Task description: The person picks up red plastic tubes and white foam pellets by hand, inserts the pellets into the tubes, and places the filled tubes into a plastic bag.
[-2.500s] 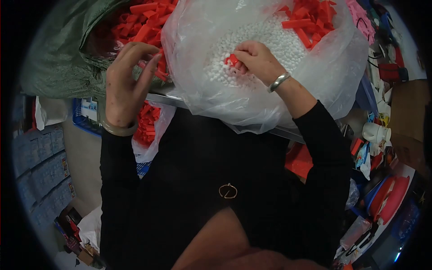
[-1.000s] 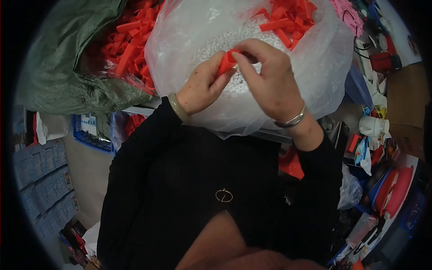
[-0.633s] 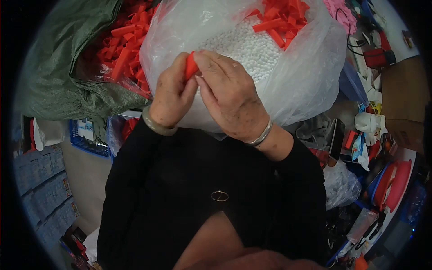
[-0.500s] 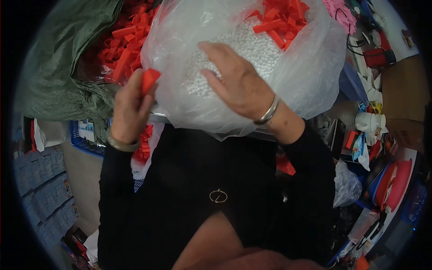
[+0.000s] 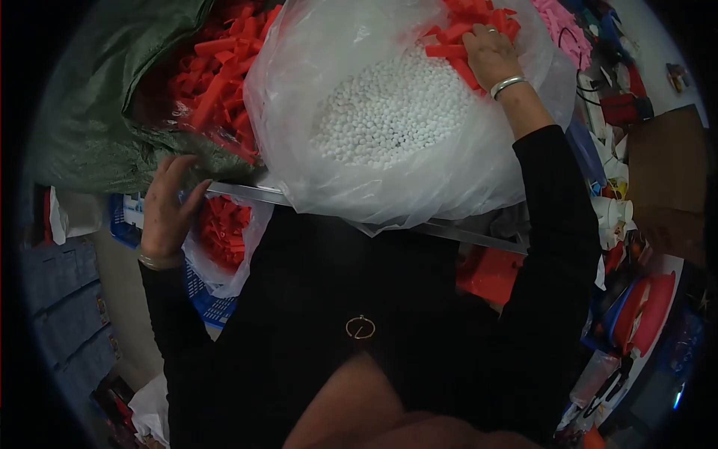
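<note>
My right hand (image 5: pixel 491 58) is at the far right of a clear plastic bag (image 5: pixel 359 196), its fingers curled down onto a pile of red plastic pieces (image 5: pixel 447 51); the fingertips are partly hidden among them. Left of that pile, small white beads (image 5: pixel 389 108) lie in the bag. My left hand (image 5: pixel 170 209) is open and holds nothing, with thumb and fingers apart, beside the lower edge of a green woven sack (image 5: pixel 90 112). Just right of it, a smaller plastic bag (image 5: pixel 258 233) holds more red pieces (image 5: pixel 223 230).
Red pieces (image 5: pixel 221 90) fill the mouth of the green sack. A metal edge (image 5: pixel 250 194) runs in front of my body. Blue basket (image 5: pixel 206 303) stands below left. On the right are a cardboard box (image 5: pixel 666 165) and a red round item (image 5: pixel 652 314) among clutter.
My left hand has let go of a red piece and moved down and left. My right hand has moved from over the white beads up and right to the red pile.
</note>
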Demonstrator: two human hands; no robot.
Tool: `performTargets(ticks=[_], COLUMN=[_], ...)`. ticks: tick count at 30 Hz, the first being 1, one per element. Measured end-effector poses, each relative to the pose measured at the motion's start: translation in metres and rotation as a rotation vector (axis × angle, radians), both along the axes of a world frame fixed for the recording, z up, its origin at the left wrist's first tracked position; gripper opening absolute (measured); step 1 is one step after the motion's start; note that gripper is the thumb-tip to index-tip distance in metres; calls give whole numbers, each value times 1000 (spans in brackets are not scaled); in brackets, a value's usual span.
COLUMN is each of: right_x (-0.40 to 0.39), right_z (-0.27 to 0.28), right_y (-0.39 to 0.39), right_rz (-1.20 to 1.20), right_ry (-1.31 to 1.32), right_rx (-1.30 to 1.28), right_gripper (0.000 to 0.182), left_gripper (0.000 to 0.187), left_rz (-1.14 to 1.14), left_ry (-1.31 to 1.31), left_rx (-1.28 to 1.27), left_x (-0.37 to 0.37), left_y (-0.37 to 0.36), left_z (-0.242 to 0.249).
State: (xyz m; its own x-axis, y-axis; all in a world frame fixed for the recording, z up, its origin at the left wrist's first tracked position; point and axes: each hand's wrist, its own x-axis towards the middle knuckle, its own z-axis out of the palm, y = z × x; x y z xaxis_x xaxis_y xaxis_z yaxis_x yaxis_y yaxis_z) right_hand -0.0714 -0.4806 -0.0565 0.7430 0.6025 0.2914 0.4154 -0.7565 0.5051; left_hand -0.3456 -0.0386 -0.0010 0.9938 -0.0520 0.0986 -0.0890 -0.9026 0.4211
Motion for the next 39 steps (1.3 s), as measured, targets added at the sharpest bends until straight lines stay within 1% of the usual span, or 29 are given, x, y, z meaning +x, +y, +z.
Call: performTargets(ticks=[1,2,4,5,7,8,10,11,13,14,16,17,19,20,22,24,26,27,29,30,32,33,35,36,38,39], right_x=[-1,-3,-8,-7,-6,-6,-7,-9,-17,-19,-23,-29,-47,-58,-73,-87,-102,-106,-112,-114,-127,-129,-131,-130,-127,-126], right_z=[2,5,12,11,8,7,7,7,8,10,16,22,30,27,22,-2,-24,-35,-48,-51,-50,-49,-39,-31,-6,0], right_y=[2,3,6,9,17,21,28,31,34,33,28,30,41,49,66,84,102,110,123,126,129,129,123,119,112,108], right_rz=[26,29,10,13,-79,-77,-33,-34,25,28,127,128,106,109,163,195,60,63,98,98,176,175,107,105,-52,-52], right_ry=[65,66,183,182,264,265,209,209,190,193,280,285,537,554,580,549,593,596,734,737,1041,1046,1309,1313,1788,1790], right_rx=[18,18,137,136,173,174,48,49,148,146,487,488,760,765,721,720,670,672,745,746,885,885,914,912,1077,1075], right_gripper=[15,15,20,20,20,20,19,19,16,16,13,13,13,13,9,9,12,12,10,10,15,15,17,17,17,17], left_gripper=[32,32,25,25,20,20,18,18,19,19,18,18,16,16,15,14,14,13,12,12,11,11,11,11,11,11], left_rz=[5,7,-9,-5,-51,-49,-127,-128,-218,-213,-248,-246,-309,-300,-322,-305,-290,-290,-289,-260,-228,-225,-221,-233,-242,-257], left_ry=[-11,-10,-148,-150,-194,-195,-204,-203,-259,-257,-245,-241,-303,-288,-371,-377,-385,-389,-390,-365,-334,-338,-340,-358,-375,-415], left_rx=[-13,-14,-80,-80,-195,-193,-226,-226,-235,-237,-268,-267,-271,-266,-273,-269,-265,-265,-265,-271,-276,-286,-298,-304,-311,-298], left_x=[3,7,14,17,23,26,32,36,43,45,51,56,64,66,71,71,69,68,66,64,61,61,62,63,64,65], left_y=[-2,-5,-17,-22,-33,-39,-49,-54,-66,-73,-85,-90,-97,-99,-101,-101,-99,-96,-90,-87,-82,-80,-78,-80,-84,-87], left_z=[1,3,9,12,17,18,20,20,19,18,15,14,10,7,3,2,2,2,2,4,4,3,2,2,3,5])
